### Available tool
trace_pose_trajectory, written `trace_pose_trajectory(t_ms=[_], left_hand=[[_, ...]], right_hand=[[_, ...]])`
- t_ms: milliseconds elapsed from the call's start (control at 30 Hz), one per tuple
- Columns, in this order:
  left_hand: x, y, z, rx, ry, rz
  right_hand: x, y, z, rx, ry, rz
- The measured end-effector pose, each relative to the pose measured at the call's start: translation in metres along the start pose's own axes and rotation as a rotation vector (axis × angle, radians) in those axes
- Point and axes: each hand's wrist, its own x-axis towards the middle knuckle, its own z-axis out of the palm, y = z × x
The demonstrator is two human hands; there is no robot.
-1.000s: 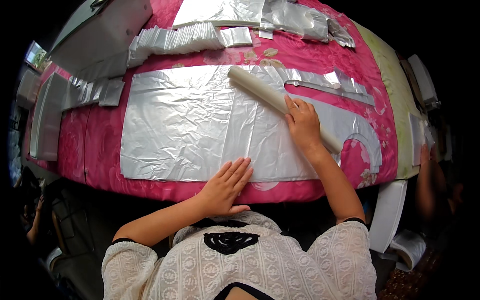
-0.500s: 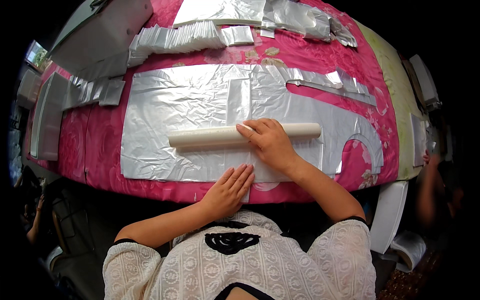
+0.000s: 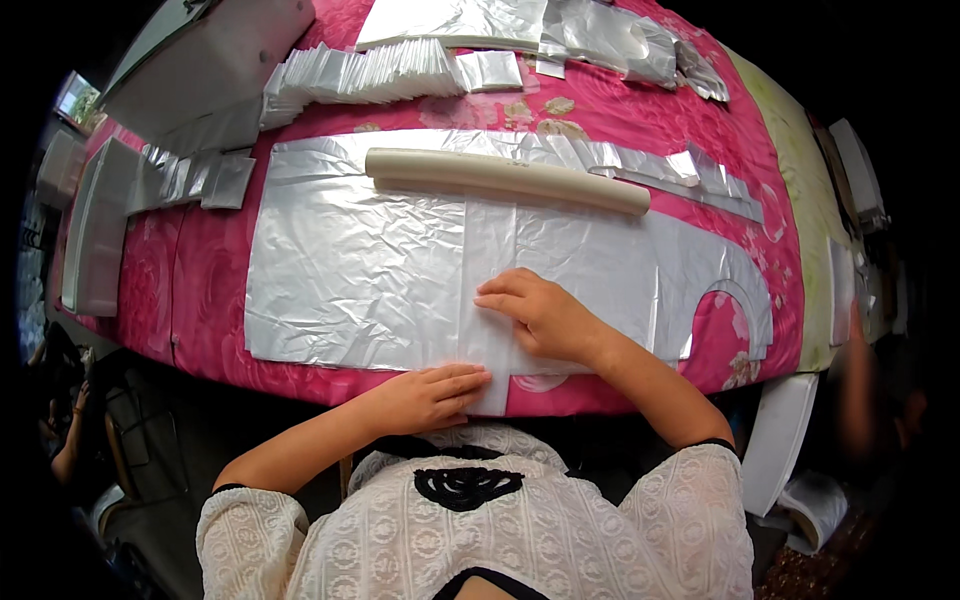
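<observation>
A flat silvery-white plastic bag sheet [image 3: 340, 270] with cut-out handle shapes at its right end lies before me. A long narrow folded plastic strip [image 3: 487, 345] runs across its middle and over the near table edge. My left hand [image 3: 430, 395] is closed, its fingertips on the strip's near end by the table edge; its thumb is partly hidden. My right hand [image 3: 548, 318] rests over the strip farther up, palm down, fingers stretched to the left. Beyond both hands, a cream-white tube [image 3: 500, 180] lies slantwise on the sheet, untouched.
Upright-packed folded plastic pieces [image 3: 365, 75] form a row at the far left. More plastic sheets [image 3: 450, 22] lie behind. White bins [image 3: 95, 235] stand at left. The pink floral tablecloth [image 3: 210, 270] meets a yellowish cloth [image 3: 800, 220] at right. Other people's arms show at both sides.
My right hand has let go of the tube and come nearer me. The tube now lies farther away, at a slant. My left hand has shifted nearer and left, its fingers drawn together.
</observation>
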Motion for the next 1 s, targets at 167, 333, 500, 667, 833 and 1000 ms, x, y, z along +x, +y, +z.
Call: trace_pose_trajectory(t_ms=[167,333,500,667,833,1000], left_hand=[[-0.001,-0.008,-0.011,0.043,-0.03,0.108],[0.007,-0.006,-0.018,-0.307,0.381,-0.067],[0.031,-0.012,-0.047,-0.028,0.22,-0.17],[0.033,-0.032,-0.029,0.226,0.138,-0.201],[0.043,-0.028,-0.036,-0.107,0.243,-0.493],[0.057,-0.035,-0.033,-0.597,0.547,-0.837]], right_hand=[[-0.016,-0.014,0.008,-0.041,0.008,-0.04],[-0.015,-0.017,0.015,-0.095,0.087,-0.028],[-0.015,-0.011,0.031,-0.174,0.266,-0.015],[-0.019,-0.016,0.03,-0.237,0.33,0.041],[-0.02,-0.012,0.018,-0.057,0.329,0.199],[0.002,-0.009,0.005,0.256,0.311,0.636]])
